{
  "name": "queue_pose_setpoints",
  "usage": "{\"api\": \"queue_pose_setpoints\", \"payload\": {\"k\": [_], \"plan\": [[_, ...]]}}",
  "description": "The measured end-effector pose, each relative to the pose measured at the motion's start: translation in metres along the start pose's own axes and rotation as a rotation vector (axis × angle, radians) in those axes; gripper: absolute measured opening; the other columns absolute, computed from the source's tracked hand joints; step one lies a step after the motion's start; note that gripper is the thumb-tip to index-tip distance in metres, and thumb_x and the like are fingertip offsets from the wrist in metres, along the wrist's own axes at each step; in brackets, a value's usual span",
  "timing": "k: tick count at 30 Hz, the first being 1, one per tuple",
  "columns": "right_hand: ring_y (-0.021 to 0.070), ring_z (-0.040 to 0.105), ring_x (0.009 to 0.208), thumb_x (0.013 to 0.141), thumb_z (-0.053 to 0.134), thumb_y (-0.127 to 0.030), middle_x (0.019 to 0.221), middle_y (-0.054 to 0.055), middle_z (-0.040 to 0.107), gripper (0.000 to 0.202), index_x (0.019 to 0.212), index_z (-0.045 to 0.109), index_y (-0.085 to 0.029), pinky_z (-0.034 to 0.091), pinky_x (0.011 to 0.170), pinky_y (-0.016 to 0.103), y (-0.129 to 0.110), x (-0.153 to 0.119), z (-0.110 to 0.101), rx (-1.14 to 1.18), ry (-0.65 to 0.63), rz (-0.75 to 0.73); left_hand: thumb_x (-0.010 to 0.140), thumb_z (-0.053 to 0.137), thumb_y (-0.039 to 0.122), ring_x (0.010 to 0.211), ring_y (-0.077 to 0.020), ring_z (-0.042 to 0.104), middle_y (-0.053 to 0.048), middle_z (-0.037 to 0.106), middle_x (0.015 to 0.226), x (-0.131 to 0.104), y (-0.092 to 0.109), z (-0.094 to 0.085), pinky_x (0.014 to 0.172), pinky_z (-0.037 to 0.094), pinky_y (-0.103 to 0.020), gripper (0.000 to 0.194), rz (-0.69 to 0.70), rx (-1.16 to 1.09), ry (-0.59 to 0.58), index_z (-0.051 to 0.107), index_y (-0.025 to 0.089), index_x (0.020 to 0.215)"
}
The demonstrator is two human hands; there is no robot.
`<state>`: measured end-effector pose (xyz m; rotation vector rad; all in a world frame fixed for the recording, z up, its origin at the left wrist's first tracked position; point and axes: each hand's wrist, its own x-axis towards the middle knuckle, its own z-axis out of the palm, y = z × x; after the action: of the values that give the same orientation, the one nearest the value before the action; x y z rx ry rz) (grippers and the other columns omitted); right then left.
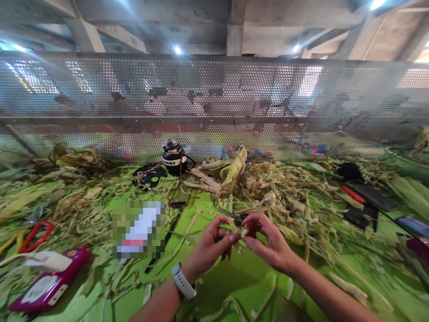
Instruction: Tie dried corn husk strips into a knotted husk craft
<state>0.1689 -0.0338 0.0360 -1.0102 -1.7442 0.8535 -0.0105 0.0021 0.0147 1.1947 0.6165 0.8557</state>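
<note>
A small, pale yellowish piece of dried leaf (238, 231) is pinched between my two hands, just above the green tabletop. My left hand (212, 243), with a white watch band on the wrist, has its thumb and fingers closed on one side of it. From the other side my right hand (268, 241) grips it with thumb and index finger. Just behind the fingertips lies a dark object (237, 219), partly hidden, whose kind I cannot make out. Beyond it a heap of dry husk-like leaves (264, 192) spreads over the table.
A perforated metal screen (214, 98) closes off the back. Before it stands a black bottle (174, 158). At left are red-handled scissors (36, 237) and a magenta power strip (50, 281). Dark phone-like objects (365, 205) lie right. People are blurred behind the screen.
</note>
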Motion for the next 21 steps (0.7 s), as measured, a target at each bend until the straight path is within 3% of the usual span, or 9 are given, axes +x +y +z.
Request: {"api": "queue_pose_setpoints", "payload": {"k": [4,17,21], "plan": [[0.0118,0.054,0.070,0.084,0.057,-0.025,0.077,0.000,0.056,0.021,0.103,0.052,-0.019,0.046,0.064,0.023,0.0023,0.0019,-0.0005,0.048,-0.071,0.047,0.075,0.067,0.042,0.036,-0.0029,0.040,0.013,0.044,0.049,-0.0002,0.0016,0.0000,0.035,0.034,-0.013,0.037,0.020,-0.041,0.017,0.041,0.020,0.089],[0.0111,0.054,0.062,0.083,0.058,-0.027,0.070,-0.001,0.057,0.017,0.095,0.055,-0.017,0.045,0.058,0.022,0.0059,0.0069,0.0054,-0.006,0.001,0.077,0.076,0.066,0.040,0.038,-0.0028,0.040,0.011,0.042,0.051,-0.0034,0.0045,0.0004,0.038,0.034,-0.014,0.030,0.022,-0.042,-0.045,0.045,0.019,0.082],[0.0102,0.054,0.058,0.084,0.057,-0.027,0.065,-0.002,0.057,0.010,0.085,0.053,-0.018,0.045,0.055,0.020,0.0081,0.0067,0.0061,-0.056,0.026,0.009,0.074,0.067,0.041,0.039,-0.0029,0.040,0.010,0.045,0.052,-0.0042,0.0050,0.0000,0.038,0.035,-0.014,0.032,0.017,-0.021,-0.050,0.046,0.019,0.082]]}}
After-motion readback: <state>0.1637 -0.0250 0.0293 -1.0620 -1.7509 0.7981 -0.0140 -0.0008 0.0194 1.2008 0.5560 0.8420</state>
